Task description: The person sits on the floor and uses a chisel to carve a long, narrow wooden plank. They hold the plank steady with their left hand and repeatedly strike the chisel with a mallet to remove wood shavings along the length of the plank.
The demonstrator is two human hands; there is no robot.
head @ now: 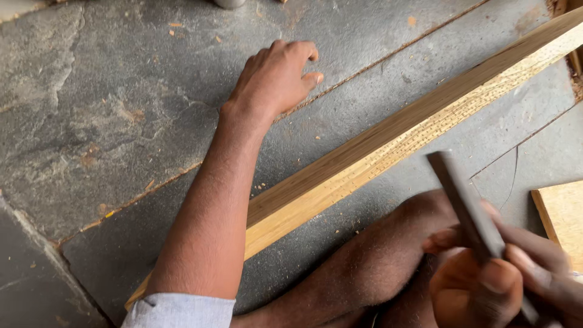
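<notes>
The left hand rests loosely curled and empty on the grey stone floor, apart from the long wooden plank. The right hand grips a dark flat tool just beside the plank's near edge, with a wooden board to the right.

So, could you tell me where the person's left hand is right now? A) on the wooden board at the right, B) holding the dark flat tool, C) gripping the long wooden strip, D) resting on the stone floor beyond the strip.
D: the left hand rests with curled fingers on the stone floor, past the long wooden strip and apart from it.
</notes>
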